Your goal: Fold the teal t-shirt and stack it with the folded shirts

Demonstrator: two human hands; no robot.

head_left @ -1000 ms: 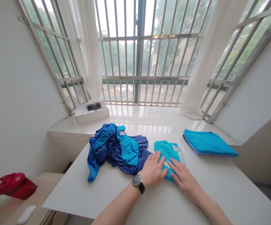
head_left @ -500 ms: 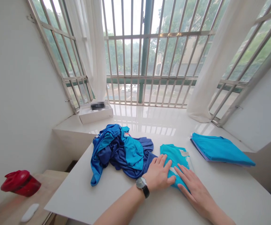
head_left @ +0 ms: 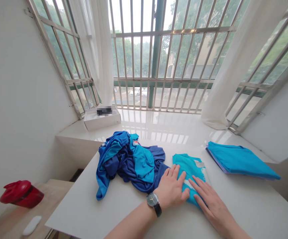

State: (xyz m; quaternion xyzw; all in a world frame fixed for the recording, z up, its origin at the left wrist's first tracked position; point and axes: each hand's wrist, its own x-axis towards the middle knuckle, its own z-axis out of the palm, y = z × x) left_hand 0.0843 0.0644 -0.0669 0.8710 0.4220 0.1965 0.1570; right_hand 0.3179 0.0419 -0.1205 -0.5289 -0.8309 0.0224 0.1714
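While both hands lie open and flat, neither one gripping anything, a folded teal shirt [head_left: 190,167] sits under them on the white worktop [head_left: 84,209]. The left hand [head_left: 171,187], with a black-strapped wristwatch [head_left: 153,202] on its wrist, presses on the shirt's near left side. The right hand [head_left: 212,205] rests its spread fingers [head_left: 203,196] on the near right side, just beside the left hand. At ten o'clock from the hands, a crumpled heap of blue and teal clothing [head_left: 126,162] lies just beside the left hand. At two o'clock, a flat stack of folded teal clothing [head_left: 240,159] sits apart from the shirt (a thin purple-blue layer shows along its edge). Farther off at eleven o'clock, a white box [head_left: 101,122] stands on the glossy window sill [head_left: 153,121]. At nine o'clock, on a lower wooden surface [head_left: 56,189], lie a red object [head_left: 21,194] and a white computer mouse [head_left: 31,225].
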